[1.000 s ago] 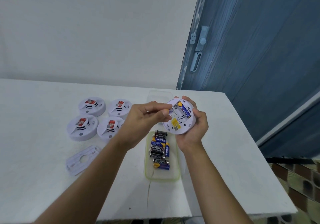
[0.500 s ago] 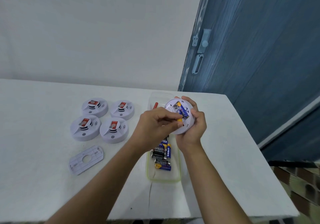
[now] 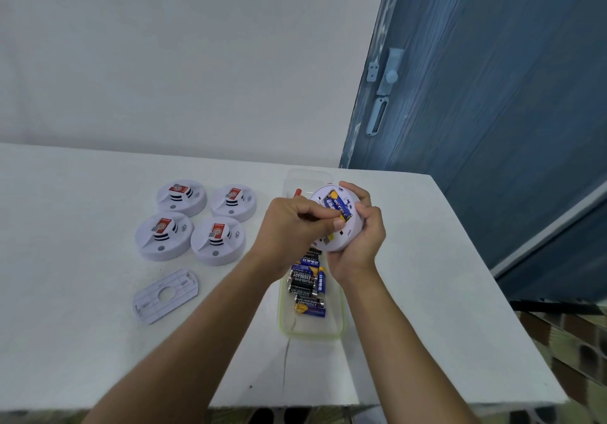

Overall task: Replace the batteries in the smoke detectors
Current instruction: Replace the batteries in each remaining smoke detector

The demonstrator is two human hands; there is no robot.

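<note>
While gripping one opened detector (image 3: 348,230) in right hand (image 3: 361,243), pinching its blue battery (image 3: 336,205) with left hand (image 3: 292,223) — four more detectors (image 3: 218,241) at ten o'clock (one plate (image 3: 166,295), eight).

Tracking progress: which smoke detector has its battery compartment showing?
The smoke detector gripped in the right hand; the four others lie face up on the table.

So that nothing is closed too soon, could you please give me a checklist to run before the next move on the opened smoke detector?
1. Detector steady: ok, right hand grips the opened smoke detector, back up.
2. Battery in compartment: ok, blue-and-yellow battery lies there.
3. Battery fully seated: cannot tell, left hand pinches and hides its near end.
4. Spares within reach: ok, spare batteries in the tray below.
5. Mounting plate ready: ok, on the table.
</note>
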